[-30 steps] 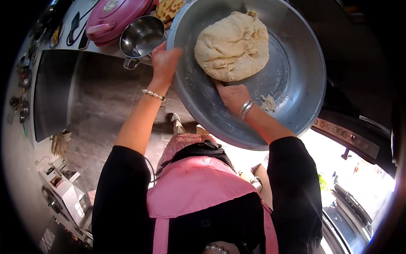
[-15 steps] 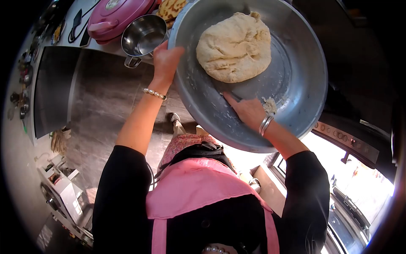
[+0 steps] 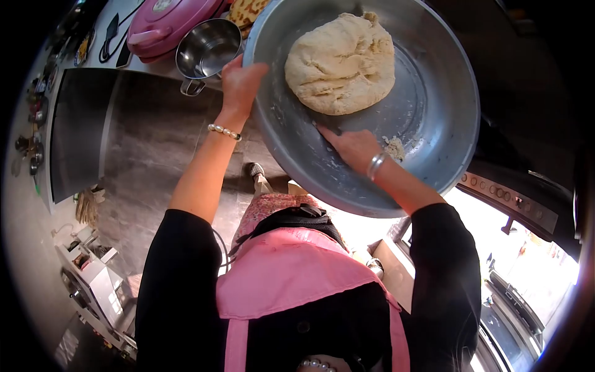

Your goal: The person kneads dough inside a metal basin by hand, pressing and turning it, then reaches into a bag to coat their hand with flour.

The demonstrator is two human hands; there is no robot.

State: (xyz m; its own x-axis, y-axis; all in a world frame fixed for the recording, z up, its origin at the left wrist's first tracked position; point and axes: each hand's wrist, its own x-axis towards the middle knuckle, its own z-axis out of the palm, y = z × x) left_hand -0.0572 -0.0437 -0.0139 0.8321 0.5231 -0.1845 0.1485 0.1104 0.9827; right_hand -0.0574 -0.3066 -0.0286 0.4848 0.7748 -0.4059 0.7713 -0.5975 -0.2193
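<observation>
A wide grey metal basin (image 3: pixel 446 118) tilts towards me, its near rim over my apron. My left hand (image 3: pixel 240 87) is closed on the basin's left rim, most of its fingers hidden behind the wall. Inside lies a large, pale, rough lump of dough (image 3: pixel 339 68). My right hand (image 3: pixel 354 150) is in the basin below the dough, its index finger stretched out against the smeared inner wall. The other fingers are partly hidden, and nothing shows in this hand. Beside its wrist sits a small clump of dough scraps (image 3: pixel 394 149).
Left of the basin, a steel pot (image 3: pixel 207 51) stands at the counter's edge. Behind it are a pink lidded appliance (image 3: pixel 170 28) and browned flatbread (image 3: pixel 249 11). A stove's knob panel (image 3: pixel 508 201) is at the right, and a dark cabinet front (image 3: pixel 80 130) at the left.
My right hand has slid a little up and left along the basin's inner wall. The basin and dough have shifted slightly up in view; my left hand keeps its grip on the rim.
</observation>
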